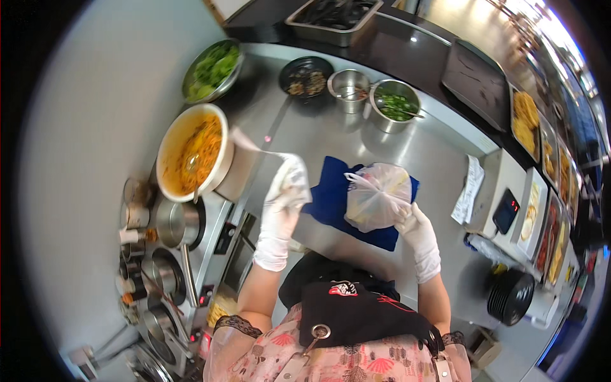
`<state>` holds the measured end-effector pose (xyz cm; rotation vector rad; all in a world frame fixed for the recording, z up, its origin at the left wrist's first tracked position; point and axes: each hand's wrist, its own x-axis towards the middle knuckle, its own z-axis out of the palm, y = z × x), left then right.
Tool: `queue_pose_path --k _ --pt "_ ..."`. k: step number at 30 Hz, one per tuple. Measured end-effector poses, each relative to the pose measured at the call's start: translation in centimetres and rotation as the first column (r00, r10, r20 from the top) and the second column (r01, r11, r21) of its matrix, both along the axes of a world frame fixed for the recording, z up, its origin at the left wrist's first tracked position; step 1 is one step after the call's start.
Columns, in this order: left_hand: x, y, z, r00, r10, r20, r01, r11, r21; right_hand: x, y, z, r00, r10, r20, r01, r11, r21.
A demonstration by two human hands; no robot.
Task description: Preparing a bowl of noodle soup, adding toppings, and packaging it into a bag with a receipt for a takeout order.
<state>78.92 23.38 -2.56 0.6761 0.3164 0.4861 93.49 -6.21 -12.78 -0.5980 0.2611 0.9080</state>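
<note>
My left hand (282,210), in a white glove, grips a long white paper strip (248,142) that trails up and to the left, blurred. In a matching glove, my right hand (419,234) has its fingers on the lower right side of a knotted white plastic bag (377,200). What fills the bag is only dimly visible through the film. Beneath it a dark blue cloth (329,200) lies spread on the steel worktop (305,129).
On the left stand a white bowl of orange shredded food (203,148), a bowl of lettuce (215,71) and saucepans (176,222) on burners. Steel pots (394,107) line the back. At right are another paper strip (468,191), a digital display (506,211) and stacked black bowls (510,296).
</note>
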Motion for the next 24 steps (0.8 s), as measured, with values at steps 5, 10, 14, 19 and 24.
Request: queue_pose_path --k 5,10,14,19,24 --pt "7.1 -5.7 -2.9 0.766 -0.454 -0.455 0.622 0.702 0.348 -0.2 1.3 1.1 0.994 -0.110 0.002 0.109 0.988 0.110" --pt "9.0 -6.7 -9.6 0.835 -0.314 -0.451 0.543 0.348 0.764 -0.3 1.9 -0.1 0.985 -0.162 -0.053 0.165 0.984 0.069" --pt "9.0 -5.8 -10.9 0.782 -0.372 -0.501 0.619 0.365 0.695 0.1 2.2 -1.6 0.991 -0.116 -0.068 0.123 0.986 0.110" --pt "8.6 -5.7 -10.3 0.741 -0.426 -0.519 0.666 0.367 0.650 0.2 3.2 -0.4 0.998 -0.046 0.038 0.045 0.999 0.021" --pt "8.8 -5.7 -9.0 0.720 -0.433 -0.542 0.681 0.295 0.670 0.1 3.7 0.9 0.931 0.090 0.354 -0.001 0.970 -0.245"
